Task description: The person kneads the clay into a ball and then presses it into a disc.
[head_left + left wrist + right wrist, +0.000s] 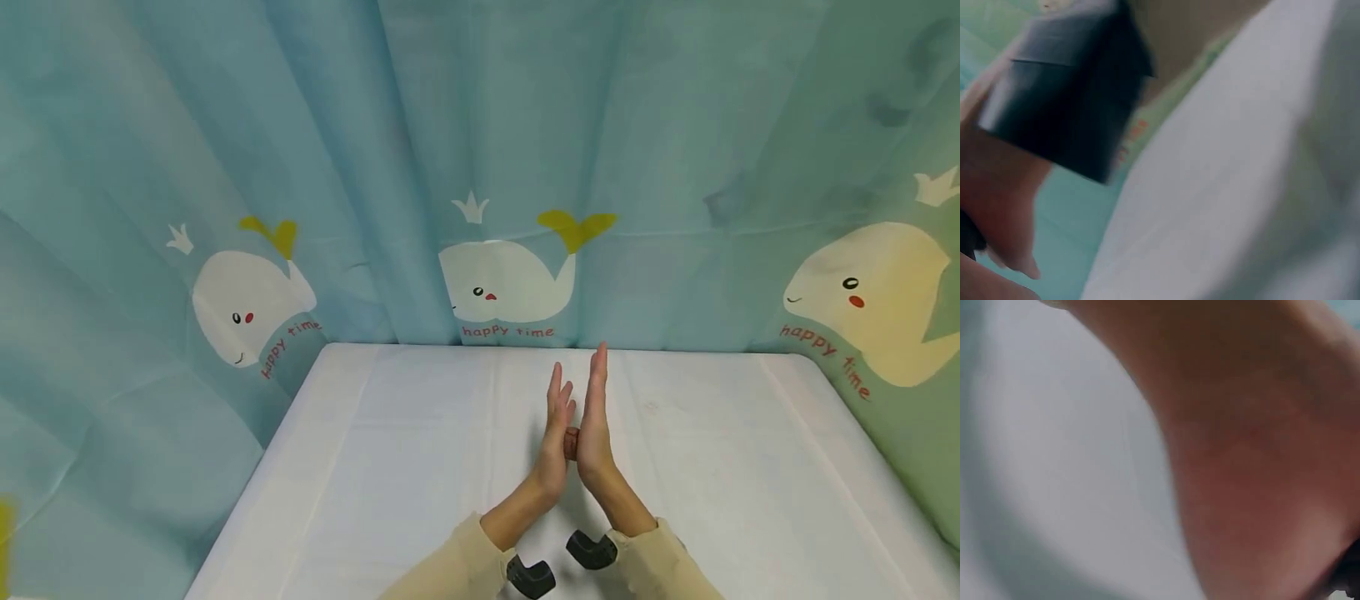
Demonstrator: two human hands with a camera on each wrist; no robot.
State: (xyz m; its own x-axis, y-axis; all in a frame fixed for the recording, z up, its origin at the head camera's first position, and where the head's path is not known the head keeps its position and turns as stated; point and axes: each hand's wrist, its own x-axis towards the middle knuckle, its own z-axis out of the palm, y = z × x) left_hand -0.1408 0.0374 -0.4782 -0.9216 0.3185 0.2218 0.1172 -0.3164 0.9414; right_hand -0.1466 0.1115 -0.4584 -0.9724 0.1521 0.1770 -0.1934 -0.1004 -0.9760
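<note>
Above the white table, my left hand and right hand stand palm to palm with fingers straight and pointing away. Between the palms sits a small reddish-brown lump, touched from both sides. Only its near edge shows, and its kind cannot be made out. A wrist and part of a hand fill the left side of the left wrist view, beside a dark wrist camera. In the right wrist view a blurred hand covers the right half. The brown lump is not visible in either wrist view.
The white-covered table has rounded far corners. Behind it hangs a blue-green curtain printed with white whales. Black wrist cameras stick out inward from both cream sleeves, close to each other.
</note>
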